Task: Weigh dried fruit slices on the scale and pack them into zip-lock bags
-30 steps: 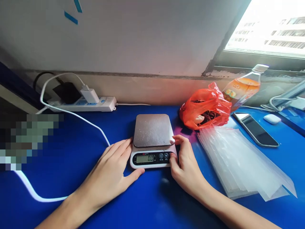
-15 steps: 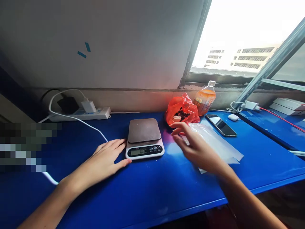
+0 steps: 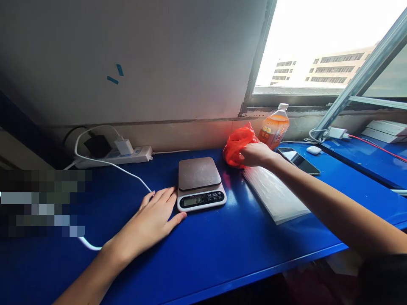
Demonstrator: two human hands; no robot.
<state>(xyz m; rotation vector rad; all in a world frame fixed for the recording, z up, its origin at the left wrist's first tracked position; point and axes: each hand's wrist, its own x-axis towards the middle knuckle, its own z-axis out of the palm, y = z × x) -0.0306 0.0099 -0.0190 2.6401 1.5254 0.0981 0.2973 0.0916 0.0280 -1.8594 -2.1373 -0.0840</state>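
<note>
A digital kitchen scale [image 3: 199, 178] with a brown weighing plate stands on the blue table, its display lit with a zero reading. My left hand [image 3: 159, 214] lies flat with fingers spread, against the scale's left side. My right hand [image 3: 254, 153] reaches into the mouth of a red plastic bag [image 3: 234, 146]; its fingers are hidden inside. What lies within the bag is covered by the hand and the plastic. Under my right forearm rests a stack of clear plastic bags [image 3: 273, 195].
Behind the red bag stands a bottle of orange drink [image 3: 275, 127]. A phone [image 3: 300, 162] and a white earbud case [image 3: 313, 150] lie to the right. A power strip [image 3: 136, 156] with a white cable [image 3: 127, 171] runs along the wall at left. A metal frame [image 3: 352, 80] rises at right.
My right hand has moved forward from above the clear bags into the red bag. My left hand stays by the scale. The view has shifted slightly.
</note>
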